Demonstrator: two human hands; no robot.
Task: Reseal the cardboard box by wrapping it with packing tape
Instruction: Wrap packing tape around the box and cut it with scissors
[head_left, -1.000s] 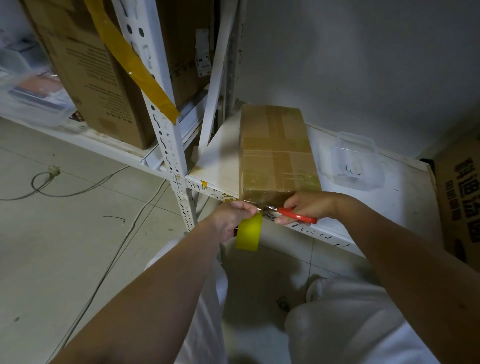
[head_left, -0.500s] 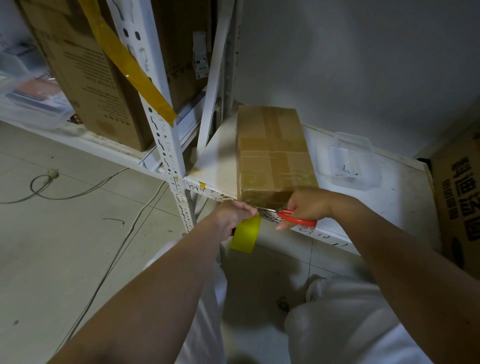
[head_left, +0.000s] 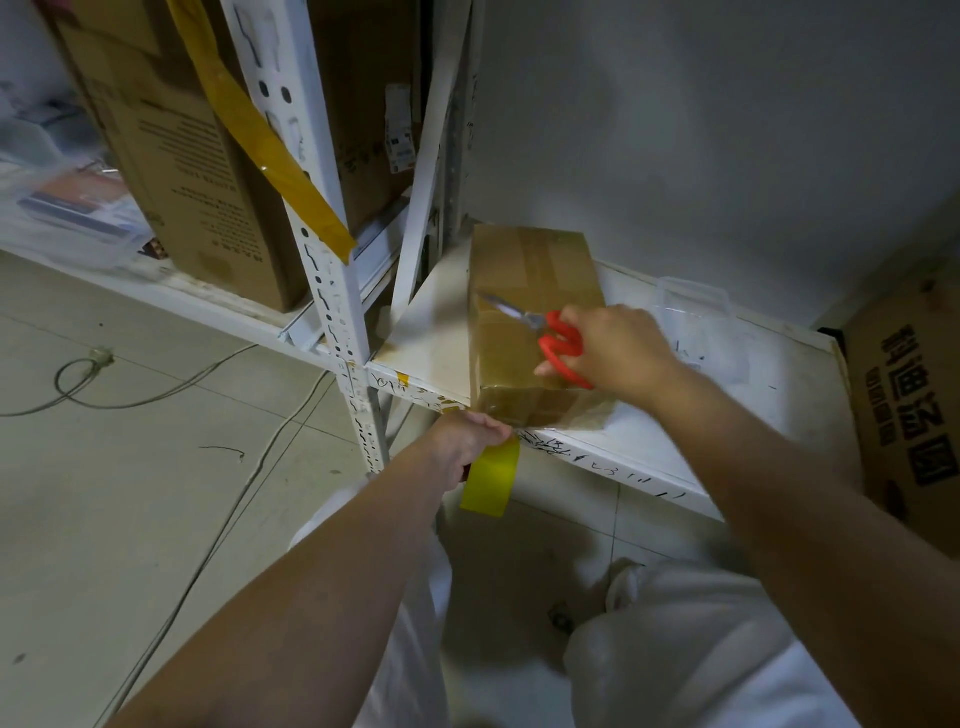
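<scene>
The long brown cardboard box (head_left: 535, 317), glossy with clear tape bands, lies on the white metal shelf (head_left: 717, 415), its near end at the front edge. The right hand (head_left: 618, 348) grips red-handled steel scissors (head_left: 545, 332) above the box top, blades pointing to 10 o'clock. At 7 o'clock from the box, the left hand (head_left: 465, 441) curls its fingers around a yellow tape roll (head_left: 491, 475) below the shelf edge.

Box on the shelf, our hands at its near end

We see the box (head_left: 530, 291) on the shelf (head_left: 779, 405); our right hand (head_left: 618, 348) above it with scissors (head_left: 550, 338), left hand (head_left: 467, 436) below its near edge with tape (head_left: 491, 478).
</scene>
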